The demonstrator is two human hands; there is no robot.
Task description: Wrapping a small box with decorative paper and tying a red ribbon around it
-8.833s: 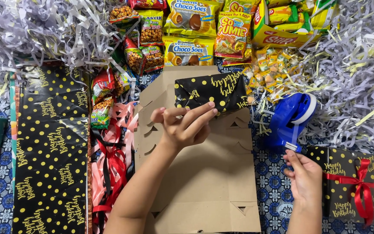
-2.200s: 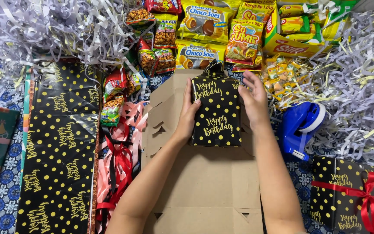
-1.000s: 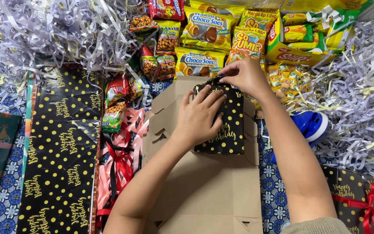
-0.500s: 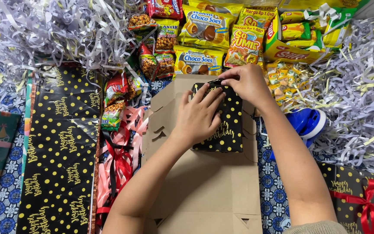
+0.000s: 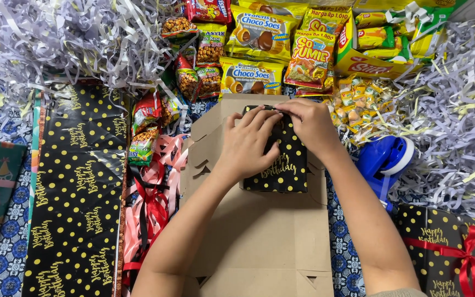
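I see shredded white paper (image 5: 56, 38) heaped across the upper left and right of the frame. A long sheet of black wrapping paper (image 5: 75, 187) with gold dots lies down the left side. In the centre a flat brown cardboard sheet (image 5: 259, 242) covers the surface, and on its upper part sits a small black gold-dotted parcel (image 5: 284, 165). Snack packets (image 5: 259, 38) crowd the top centre. A wrapped black gift with a red ribbon (image 5: 446, 253) sits at the lower right, and a blue tape dispenser (image 5: 386, 159) lies right of centre. My left hand (image 5: 248, 146) lies flat on the parcel, fingers spread, pressing it down. My right hand (image 5: 309, 121) pinches the parcel's top edge, fingers curled closed on the fold.
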